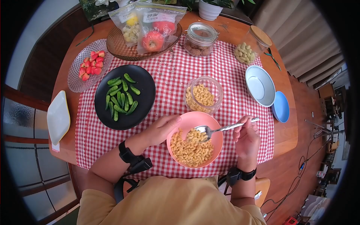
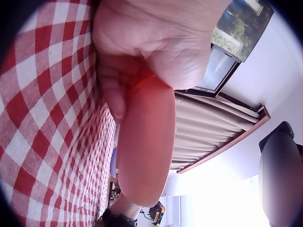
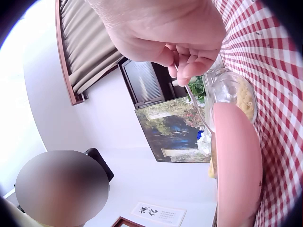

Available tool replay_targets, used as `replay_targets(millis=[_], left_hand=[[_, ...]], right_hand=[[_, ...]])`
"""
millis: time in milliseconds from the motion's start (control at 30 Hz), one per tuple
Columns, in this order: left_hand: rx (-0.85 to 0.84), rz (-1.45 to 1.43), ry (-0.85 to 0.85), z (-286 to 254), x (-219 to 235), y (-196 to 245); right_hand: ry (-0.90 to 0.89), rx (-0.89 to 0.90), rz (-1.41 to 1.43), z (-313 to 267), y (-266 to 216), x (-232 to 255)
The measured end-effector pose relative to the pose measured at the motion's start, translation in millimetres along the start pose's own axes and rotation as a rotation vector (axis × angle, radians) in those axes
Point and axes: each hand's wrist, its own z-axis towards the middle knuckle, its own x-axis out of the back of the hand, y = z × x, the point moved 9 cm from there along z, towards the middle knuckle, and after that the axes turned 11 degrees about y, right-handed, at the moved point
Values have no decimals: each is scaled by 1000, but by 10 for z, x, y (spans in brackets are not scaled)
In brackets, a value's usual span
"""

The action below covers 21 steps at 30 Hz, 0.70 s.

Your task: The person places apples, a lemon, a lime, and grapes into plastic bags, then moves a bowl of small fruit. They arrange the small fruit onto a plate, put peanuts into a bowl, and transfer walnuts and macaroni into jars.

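Observation:
A pink bowl [image 1: 174, 123] of dry elbow macaroni [image 1: 192, 152] stands at the near edge of the checked cloth. My left hand [image 1: 164, 129] holds the bowl by its left side, thumb at the rim; in the left wrist view its fingers reach under the bowl's wall [image 2: 147, 142]. A metal spoon [image 1: 225, 128] is pinched by its handle in my right hand [image 1: 247, 139], to the right of the bowl. The spoon's head lies low in the bowl, against the macaroni. Just behind the bowl is a clear glass jar [image 1: 188, 101] partly filled with macaroni.
Left of the bowl sits a black plate [image 1: 144, 103] of small cucumbers, with a glass bowl [image 1: 75, 80] of red fruit pieces beyond. A white tray [image 1: 58, 118] lies far left. On the right are a pale metal bowl [image 1: 259, 86], a blue bowl [image 1: 281, 107] and a lidded jar [image 1: 245, 52].

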Motion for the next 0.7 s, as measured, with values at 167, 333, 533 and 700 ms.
replay_targets(millis=[167, 333, 533, 700], left_hand=[[18, 21, -4, 6, 12, -38], [14, 24, 10, -7, -13, 17], [10, 54, 4, 7, 19, -28], [-2, 52, 19, 6, 15, -18]], right_hand=[[15, 109, 43, 30, -260, -42], [47, 340, -22, 19, -587, -130], [82, 519, -220, -38, -689, -236], [81, 657, -380, -152, -744, -302]])
